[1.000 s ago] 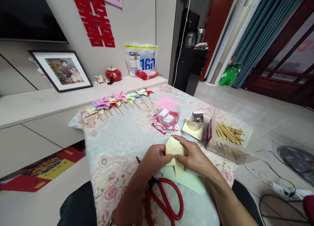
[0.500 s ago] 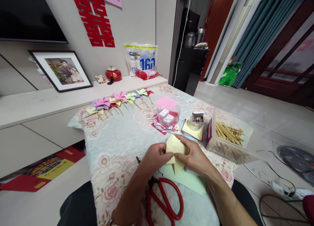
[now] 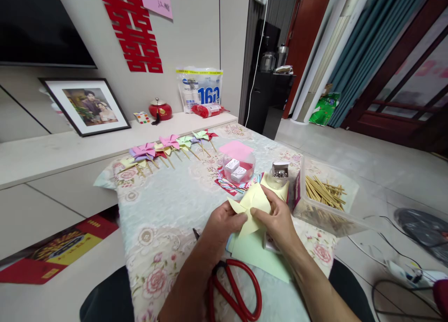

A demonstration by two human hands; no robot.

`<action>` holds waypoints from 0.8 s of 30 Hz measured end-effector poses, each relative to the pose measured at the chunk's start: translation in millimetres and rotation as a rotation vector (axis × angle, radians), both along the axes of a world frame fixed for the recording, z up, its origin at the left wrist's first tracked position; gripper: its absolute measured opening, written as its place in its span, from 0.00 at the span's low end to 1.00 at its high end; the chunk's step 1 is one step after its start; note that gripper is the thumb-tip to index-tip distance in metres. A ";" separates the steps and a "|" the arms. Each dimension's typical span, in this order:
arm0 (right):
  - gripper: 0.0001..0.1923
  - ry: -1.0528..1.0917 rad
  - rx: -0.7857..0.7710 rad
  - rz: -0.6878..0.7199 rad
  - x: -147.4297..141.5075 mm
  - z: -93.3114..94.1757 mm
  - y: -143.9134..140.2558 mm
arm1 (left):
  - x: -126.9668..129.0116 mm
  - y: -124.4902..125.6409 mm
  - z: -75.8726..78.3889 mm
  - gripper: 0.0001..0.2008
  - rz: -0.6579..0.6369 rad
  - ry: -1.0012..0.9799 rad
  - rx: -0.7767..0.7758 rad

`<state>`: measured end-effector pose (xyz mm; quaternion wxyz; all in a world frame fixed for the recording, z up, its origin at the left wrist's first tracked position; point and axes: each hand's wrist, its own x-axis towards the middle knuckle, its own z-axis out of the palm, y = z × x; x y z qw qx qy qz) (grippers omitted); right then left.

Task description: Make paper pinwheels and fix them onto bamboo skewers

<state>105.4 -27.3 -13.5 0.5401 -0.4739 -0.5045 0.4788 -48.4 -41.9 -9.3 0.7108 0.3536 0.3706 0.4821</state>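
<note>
Floral cloth is covering the bench (image 3: 164,219). Left hand (image 3: 224,221) and right hand (image 3: 276,221) are both pinching a yellow paper pinwheel (image 3: 252,205), folding its vanes inward; pinning probably comes next.

My left forearm hid blades of red-handled steel scissors (image 3: 235,289); frame bottom cut handle loops; small white boxes' (image 3: 235,169) print unreadable.

Floral-clothed surface (image 3: 164,205): red scissors (image 3: 238,289) and green sheet (image 3: 261,256) beneath the grip, pinwheel row (image 3: 168,147) far beyond it, clear stick box (image 3: 325,198) to its right.
</note>
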 end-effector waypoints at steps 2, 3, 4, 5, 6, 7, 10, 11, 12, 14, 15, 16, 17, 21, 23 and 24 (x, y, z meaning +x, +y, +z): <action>0.36 -0.024 0.042 -0.051 -3.3 -1.1 -0.4 | 5.5 -1.2 1.6 0.28 0.024 0.003 -0.009; 0.36 -0.032 0.056 -0.067 -5.0 -1.6 -0.8 | 7.5 -1.6 2.3 0.28 0.046 0.014 -0.014; 0.37 -0.035 0.061 -0.076 -6.5 -2.1 -1.3 | 8.9 -1.8 3.0 0.26 0.069 0.036 -0.022; 0.37 -0.037 0.061 -0.078 -7.9 -2.6 -1.8 | 9.9 -1.9 3.4 0.24 0.096 0.063 -0.033; 0.37 -0.040 0.059 -0.075 -9.0 -3.2 -2.4 | 10.5 -1.7 3.4 0.22 0.121 0.089 -0.046; 0.38 -0.045 0.058 -0.069 -10.0 -3.9 -3.0 | 10.8 -1.5 3.3 0.21 0.139 0.108 -0.060; 0.38 -0.065 0.058 -0.043 -11.7 -5.9 -4.5 | 10.9 -0.7 1.8 0.20 0.171 0.108 -0.083; 0.37 -0.071 0.059 -0.043 -12.1 -6.4 -4.8 | 10.7 -0.5 1.2 0.20 0.175 0.101 -0.086; 0.37 -0.078 0.061 -0.046 -12.3 -6.8 -5.0 | 10.4 -0.4 0.6 0.20 0.174 0.098 -0.087; 0.36 -0.090 0.070 -0.048 -12.5 -6.6 -5.2 | 9.6 0.0 -0.8 0.19 0.171 0.094 -0.083; 0.35 -0.093 0.075 -0.039 -12.3 -6.1 -5.1 | 9.0 0.2 -1.7 0.19 0.168 0.090 -0.081; 0.34 -0.092 0.078 -0.018 -11.8 -5.3 -4.9 | 8.2 0.6 -2.8 0.19 0.165 0.085 -0.077; 0.33 -0.084 0.075 0.009 -11.0 -4.4 -4.6 | 7.4 1.1 -3.9 0.18 0.165 0.081 -0.075; 0.31 -0.065 0.068 0.051 -2.8 -1.6 -1.1 | 2.6 4.3 -6.9 0.14 0.171 0.087 -0.072; 0.30 -0.127 0.138 -0.033 3.7 -0.8 1.1 | -0.5 5.9 -7.0 0.12 0.166 0.071 -0.069; 0.29 -0.176 0.196 -0.080 6.9 -0.1 2.0 | -2.1 6.6 -6.9 0.11 0.159 0.056 -0.068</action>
